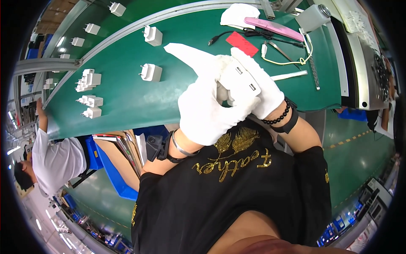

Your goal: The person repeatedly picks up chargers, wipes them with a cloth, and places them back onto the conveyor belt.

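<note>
Both my hands wear white gloves and meet over the green bench, holding a white USB charger (239, 80) whose face with two ports is turned up. My left hand (203, 106) pinches it from the lower left, one glove finger stretched out toward the upper left. From the right, my right hand (264, 86) wraps its fingers along the charger's side. The gloves cover part of the charger. Two white plug chargers, the nearer one (151, 72) and the farther one (153, 35), stand on the bench left of my hands, their pins pointing left.
More white chargers (91, 79) stand in a cluster at the bench's left. Beyond my hands lie a red card (242, 44), a pink long-handled tool (274, 28), cables (292, 62), a white stick (289, 75), a white cloth (239, 16) and a bottle (313, 17). A co-worker (59, 158) sits left.
</note>
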A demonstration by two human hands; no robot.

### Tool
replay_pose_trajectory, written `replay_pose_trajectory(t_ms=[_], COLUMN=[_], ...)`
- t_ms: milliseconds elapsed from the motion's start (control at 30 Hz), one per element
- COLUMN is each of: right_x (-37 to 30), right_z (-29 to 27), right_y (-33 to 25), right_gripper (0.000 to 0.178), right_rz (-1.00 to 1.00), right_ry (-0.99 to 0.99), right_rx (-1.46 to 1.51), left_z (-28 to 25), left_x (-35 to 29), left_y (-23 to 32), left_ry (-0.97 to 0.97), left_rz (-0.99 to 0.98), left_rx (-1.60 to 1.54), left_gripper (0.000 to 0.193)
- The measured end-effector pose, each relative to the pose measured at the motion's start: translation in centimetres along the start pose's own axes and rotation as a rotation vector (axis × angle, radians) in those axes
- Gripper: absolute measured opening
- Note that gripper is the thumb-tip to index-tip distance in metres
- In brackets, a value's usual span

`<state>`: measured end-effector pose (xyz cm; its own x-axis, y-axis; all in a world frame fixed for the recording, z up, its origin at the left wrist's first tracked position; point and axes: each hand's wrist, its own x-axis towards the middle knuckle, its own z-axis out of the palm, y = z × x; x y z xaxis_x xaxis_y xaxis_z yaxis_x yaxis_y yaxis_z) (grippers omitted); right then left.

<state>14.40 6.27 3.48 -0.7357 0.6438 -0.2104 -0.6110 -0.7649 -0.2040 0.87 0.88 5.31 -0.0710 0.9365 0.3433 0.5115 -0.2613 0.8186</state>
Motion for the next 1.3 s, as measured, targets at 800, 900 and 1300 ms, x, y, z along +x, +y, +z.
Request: replay_pose_trajectory(t_ms=[800,900,1300], right_x=[-8.0,-10.6,-11.7], right_z=[-1.8,-6.5,-3.5], right_y=[-34.4,-41.9,-45.9], right_gripper=[0.048,0.047,0.037], right_rz=[-1.446,-1.267,-1.642], right_ry=[1.132,1.446,1.484], right_rx=[-1.856,-2.550,-2.332], left_z=[-5.6,-7.6,-15.7], left_x=[-0.4,0.7,17.1], left_y=[-1.2,-1.9,-12.5], left_ry=[-0.019,0.043,0.125], left_rz=[-0.215,-0.207,-0.290], left_rx=[-0.414,-0.259,0.330], left_gripper=[0.040,0.039,0.074])
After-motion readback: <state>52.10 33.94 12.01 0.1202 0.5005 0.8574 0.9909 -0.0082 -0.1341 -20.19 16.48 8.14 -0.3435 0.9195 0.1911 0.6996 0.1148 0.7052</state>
